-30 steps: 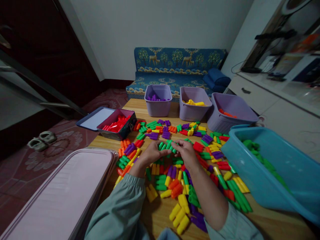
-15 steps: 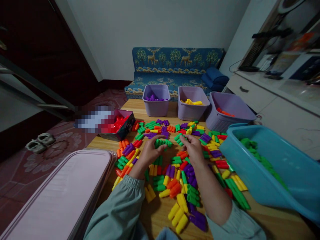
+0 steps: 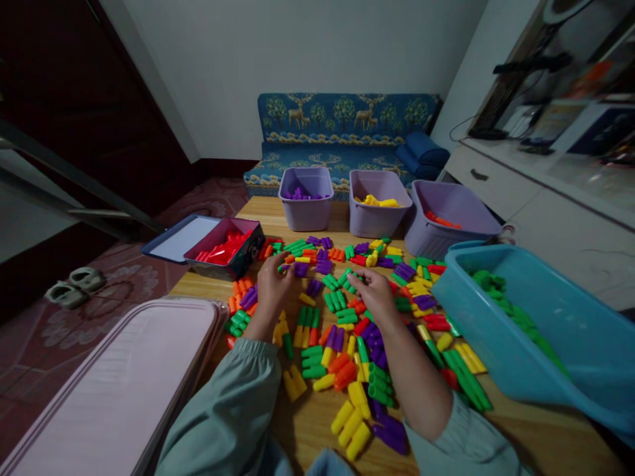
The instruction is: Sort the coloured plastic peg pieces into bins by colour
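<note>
Colourful ribbed plastic building blocks lie spread over the wooden table (image 3: pixel 310 436). My right hand (image 3: pixel 376 291), at the middle of the spread, pinches a green block (image 3: pixel 353 281) between thumb and fingertips. Close by on the table are more green blocks (image 3: pixel 335 301). My left hand (image 3: pixel 272 285) is farther left, its thumb and fingers apart over the blocks. A green piece shows partly at its fingertips, and a purple block (image 3: pixel 300 270) lies just to the right of them.
Along the back stand lilac bins with purple (image 3: pixel 306 215), yellow (image 3: pixel 380 221) and orange-red blocks (image 3: pixel 446 241). A blue tub (image 3: pixel 501 350) with green blocks is at the right. An open tin (image 3: pixel 218 268) holds red blocks at left, behind a pink lid (image 3: pixel 114 383).
My left hand has moved left, off the green blocks it was at, which now lie on the table. My right hand stays nearly in place with its green block. The view has shifted slightly.
</note>
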Motion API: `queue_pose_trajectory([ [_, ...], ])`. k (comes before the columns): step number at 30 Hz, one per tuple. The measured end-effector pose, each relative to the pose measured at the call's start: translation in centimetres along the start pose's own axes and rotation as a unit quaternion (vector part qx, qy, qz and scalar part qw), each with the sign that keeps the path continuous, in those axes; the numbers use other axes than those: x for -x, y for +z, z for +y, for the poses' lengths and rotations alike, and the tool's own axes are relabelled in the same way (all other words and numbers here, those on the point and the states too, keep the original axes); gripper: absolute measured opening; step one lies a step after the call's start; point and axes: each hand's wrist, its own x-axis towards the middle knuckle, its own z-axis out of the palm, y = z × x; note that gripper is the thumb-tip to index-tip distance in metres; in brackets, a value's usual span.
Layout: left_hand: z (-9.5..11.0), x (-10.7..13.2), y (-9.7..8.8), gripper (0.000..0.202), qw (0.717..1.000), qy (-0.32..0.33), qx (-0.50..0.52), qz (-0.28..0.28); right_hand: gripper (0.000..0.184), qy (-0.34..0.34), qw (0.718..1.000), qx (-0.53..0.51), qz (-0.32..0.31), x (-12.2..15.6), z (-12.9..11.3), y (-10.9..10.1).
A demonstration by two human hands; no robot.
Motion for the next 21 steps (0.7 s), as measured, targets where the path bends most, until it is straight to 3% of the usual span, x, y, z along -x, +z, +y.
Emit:
queue_pose_trajectory([
  [3, -0.2, -2.9, 0.6, 0.039, 0.998, 0.037, -0.055, -0.018, 0.037, 0.002, 1.0, 0.014, 0.0, 0.0, 0.1, 0.2],
  [7, 0.5, -6.4, 2.5, 0.049, 0.984, 0.044, -0.141, -0.104, 0.04, 0.009, 1.0, 0.017, 0.005, 0.0, -0.1, 0.3],
  [11, 0.6, -7.8, 4.0, 0.074, 0.943, 0.042, -0.228, -0.238, 0.037, 0.012, 1.0, 0.01, 0.002, 0.1, -0.3, 0.3],
  [13, 0.5, -7.7, 4.2, 0.082, 0.924, 0.056, -0.261, -0.275, 0.037, 0.014, 1.0, 0.007, 0.003, 0.2, -0.2, 0.3],
  [21, 1.0, -6.6, 4.0, 0.063, 0.932, 0.091, -0.243, -0.252, 0.04, 0.013, 1.0, 0.011, -0.001, 0.0, 0.5, 0.4],
])
